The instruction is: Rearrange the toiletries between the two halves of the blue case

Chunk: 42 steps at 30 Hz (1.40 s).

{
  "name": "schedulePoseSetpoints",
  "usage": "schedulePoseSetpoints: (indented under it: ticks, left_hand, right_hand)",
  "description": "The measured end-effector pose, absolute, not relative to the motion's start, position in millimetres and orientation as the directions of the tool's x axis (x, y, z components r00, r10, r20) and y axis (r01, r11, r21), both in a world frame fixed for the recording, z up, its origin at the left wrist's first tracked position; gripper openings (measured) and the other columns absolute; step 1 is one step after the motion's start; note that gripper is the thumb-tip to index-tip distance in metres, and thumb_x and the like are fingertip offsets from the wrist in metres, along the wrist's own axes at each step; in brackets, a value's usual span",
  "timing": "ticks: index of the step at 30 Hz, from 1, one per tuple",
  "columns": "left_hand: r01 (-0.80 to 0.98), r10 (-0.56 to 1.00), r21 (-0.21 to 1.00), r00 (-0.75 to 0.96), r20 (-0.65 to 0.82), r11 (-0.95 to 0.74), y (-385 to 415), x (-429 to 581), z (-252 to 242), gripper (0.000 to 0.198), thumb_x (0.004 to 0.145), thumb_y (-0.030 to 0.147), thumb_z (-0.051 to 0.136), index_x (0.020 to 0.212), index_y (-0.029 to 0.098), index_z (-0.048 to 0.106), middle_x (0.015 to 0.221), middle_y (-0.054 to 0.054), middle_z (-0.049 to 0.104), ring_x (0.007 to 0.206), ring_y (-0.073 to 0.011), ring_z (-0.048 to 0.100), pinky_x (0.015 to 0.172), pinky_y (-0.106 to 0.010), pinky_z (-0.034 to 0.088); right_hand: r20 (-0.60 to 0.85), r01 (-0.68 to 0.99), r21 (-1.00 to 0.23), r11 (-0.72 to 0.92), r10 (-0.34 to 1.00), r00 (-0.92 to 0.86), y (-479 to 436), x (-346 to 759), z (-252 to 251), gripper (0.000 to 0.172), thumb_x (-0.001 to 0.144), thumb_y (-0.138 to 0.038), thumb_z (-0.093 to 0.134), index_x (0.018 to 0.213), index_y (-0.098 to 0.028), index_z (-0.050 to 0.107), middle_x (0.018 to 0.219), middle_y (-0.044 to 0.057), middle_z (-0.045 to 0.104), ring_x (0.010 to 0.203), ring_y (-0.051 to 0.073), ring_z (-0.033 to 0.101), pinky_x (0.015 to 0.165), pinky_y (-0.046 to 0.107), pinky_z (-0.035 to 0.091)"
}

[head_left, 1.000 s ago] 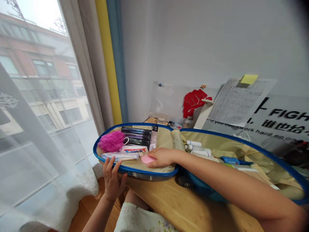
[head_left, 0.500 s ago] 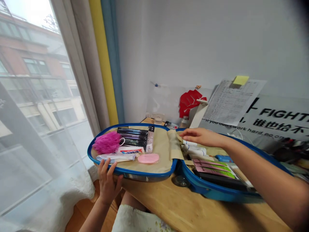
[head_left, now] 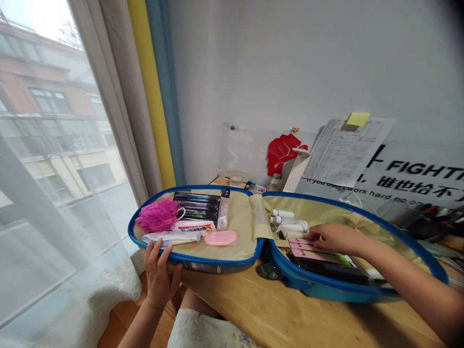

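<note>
An open blue-rimmed suitcase (head_left: 224,263) lies with its two halves side by side. My left hand (head_left: 159,273) holds the left half's front rim, fingers hooked over the edge. Near those fingers are a thin wrapped packet (head_left: 170,237), a purple bath puff (head_left: 157,215), a toothpaste box (head_left: 195,226), a pink soap-like oval (head_left: 220,237) and a pack of dark pens (head_left: 197,205). Inside the right half, my right hand (head_left: 328,238) reaches down with curled, closed fingers over pink-and-green packets (head_left: 304,245). Its fingertips are partly hidden. White tubes (head_left: 290,224) lie just left of it.
The suitcase rests on a wooden table (head_left: 282,309). Behind stand a small bottle (head_left: 274,182) and a clipped paper sheet (head_left: 344,152) against the wall. Dark clutter (head_left: 431,220) sits at the right. A sheer curtain (head_left: 54,203) hangs at the left.
My right hand has moved from the hinge side, above the white tubes, to the right and toward me, down onto the packets. My left hand stays on the rim.
</note>
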State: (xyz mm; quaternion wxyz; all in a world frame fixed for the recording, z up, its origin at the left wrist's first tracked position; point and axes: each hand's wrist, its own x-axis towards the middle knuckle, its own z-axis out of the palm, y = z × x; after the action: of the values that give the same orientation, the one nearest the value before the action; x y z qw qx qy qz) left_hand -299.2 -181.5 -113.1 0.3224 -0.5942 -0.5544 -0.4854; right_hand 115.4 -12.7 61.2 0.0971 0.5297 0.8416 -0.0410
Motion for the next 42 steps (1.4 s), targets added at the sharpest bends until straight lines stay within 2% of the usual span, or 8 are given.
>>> schedulePoseSetpoints:
  ticks: [3, 7, 13, 19, 25, 32, 42]
  left_hand:
    - [0.973, 0.334, 0.135, -0.067, 0.94, -0.186, -181.5, -299.4, -112.2, 0.054, 0.088, 0.024, 0.051, 0.14, 0.02, 0.035, 0.15, -0.016, 0.029, 0.142, -0.0354, 0.019, 0.112, -0.06, 0.021]
    - [0.973, 0.333, 0.132, -0.063, 0.941, -0.191, -182.3, -297.7, -109.1, 0.054, 0.089, 0.024, 0.05, 0.14, 0.021, 0.034, 0.15, -0.015, 0.029, 0.143, -0.0332, 0.018, 0.114, -0.057, 0.019]
    - [0.973, 0.326, 0.128, -0.059, 0.944, -0.195, -182.0, -297.6, -109.1, 0.056, 0.089, 0.023, 0.05, 0.142, 0.02, 0.034, 0.151, -0.016, 0.029, 0.142, -0.0337, 0.02, 0.113, -0.057, 0.02]
    - [0.975, 0.319, 0.122, -0.057, 0.946, -0.188, -181.5, -298.7, -110.4, 0.056, 0.089, 0.024, 0.051, 0.142, 0.019, 0.034, 0.151, -0.016, 0.029, 0.143, -0.0339, 0.019, 0.113, -0.057, 0.02]
    - [0.975, 0.319, 0.119, -0.054, 0.946, -0.189, -181.0, -298.2, -109.6, 0.056, 0.089, 0.024, 0.05, 0.142, 0.019, 0.034, 0.151, -0.016, 0.029, 0.143, -0.0336, 0.02, 0.113, -0.057, 0.021]
    - [0.976, 0.324, 0.13, -0.067, 0.944, -0.177, -181.5, -297.2, -110.4, 0.054, 0.09, 0.025, 0.049, 0.141, 0.02, 0.034, 0.151, -0.016, 0.029, 0.143, -0.0339, 0.02, 0.113, -0.058, 0.021]
    - [0.977, 0.321, 0.131, -0.072, 0.944, -0.165, -180.5, -297.8, -111.3, 0.051, 0.089, 0.026, 0.049, 0.138, 0.019, 0.036, 0.15, -0.016, 0.031, 0.143, -0.0338, 0.02, 0.112, -0.058, 0.022]
  right_hand:
    - [-0.269, 0.904, 0.073, 0.422, 0.881, -0.389, -12.3, 118.9, 59.4, 0.025, 0.071, -0.027, 0.052, 0.087, -0.02, 0.07, 0.094, 0.01, 0.072, 0.083, 0.026, 0.066, 0.068, 0.033, 0.043]
    - [-0.302, 0.906, 0.073, 0.417, 0.875, -0.379, -12.8, 120.6, 59.0, 0.023, 0.075, -0.028, 0.049, 0.088, -0.018, 0.064, 0.093, 0.012, 0.071, 0.082, 0.025, 0.065, 0.068, 0.033, 0.042]
    - [-0.335, 0.922, 0.031, 0.386, 0.873, -0.354, -8.4, 126.7, 57.1, 0.018, 0.075, -0.029, 0.049, 0.085, -0.019, 0.061, 0.095, 0.01, 0.07, 0.086, 0.024, 0.064, 0.072, 0.031, 0.042]
    - [-0.379, 0.929, -0.047, 0.366, 0.854, -0.356, 0.6, 135.7, 51.5, 0.024, 0.072, -0.028, 0.051, 0.091, -0.019, 0.062, 0.1, 0.009, 0.07, 0.09, 0.022, 0.063, 0.077, 0.029, 0.042]
    - [-0.389, 0.93, -0.106, 0.352, 0.846, -0.364, 4.6, 139.3, 48.4, 0.023, 0.07, -0.029, 0.051, 0.088, -0.018, 0.061, 0.09, 0.008, 0.069, 0.082, 0.021, 0.062, 0.072, 0.029, 0.041]
    - [-0.395, 0.93, -0.178, 0.321, 0.842, -0.367, 5.8, 139.9, 47.7, 0.012, 0.072, -0.028, 0.053, 0.08, -0.022, 0.061, 0.084, 0.008, 0.069, 0.079, 0.02, 0.062, 0.071, 0.027, 0.042]
    - [-0.385, 0.922, -0.236, 0.306, 0.842, -0.378, 9.3, 139.8, 47.2, 0.006, 0.066, -0.022, 0.058, 0.072, -0.022, 0.059, 0.069, 0.003, 0.062, 0.066, 0.017, 0.056, 0.062, 0.026, 0.038]
